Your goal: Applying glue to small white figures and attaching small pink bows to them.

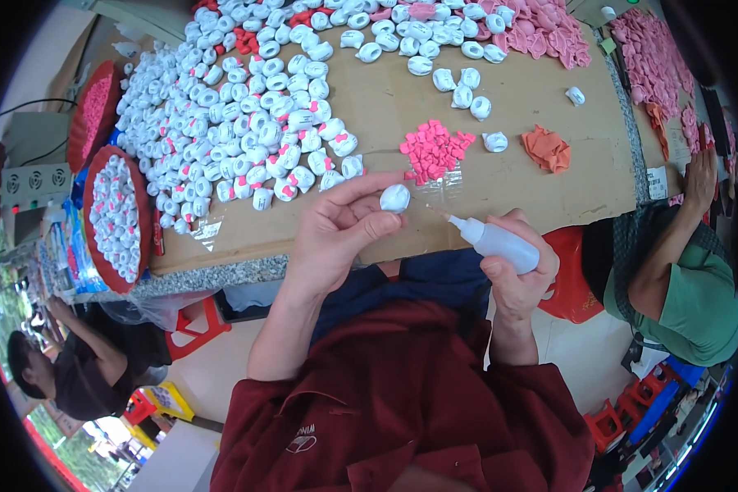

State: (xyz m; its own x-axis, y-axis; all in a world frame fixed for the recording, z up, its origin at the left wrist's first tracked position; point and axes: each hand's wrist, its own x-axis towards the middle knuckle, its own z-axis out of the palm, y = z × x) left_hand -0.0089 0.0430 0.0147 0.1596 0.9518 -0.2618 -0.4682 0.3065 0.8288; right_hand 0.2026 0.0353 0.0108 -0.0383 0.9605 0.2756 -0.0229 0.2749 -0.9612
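Observation:
Between the thumb and fingers of my left hand is a small white rounded plastic piece. My right hand is wrapped round a translucent white squeeze bottle, its thin nozzle tilted toward the white piece but apart from it. Just beyond the hands lies a small heap of pink bow-shaped pieces on the cardboard. A large pile of similar white pieces spreads to the far left, several of them with pink bows on.
Cardboard covers the table. A crumpled orange cloth lies to the right, with pink parts behind. A red bowl of white pieces stands at the left edge. One person in green is at right, another at left.

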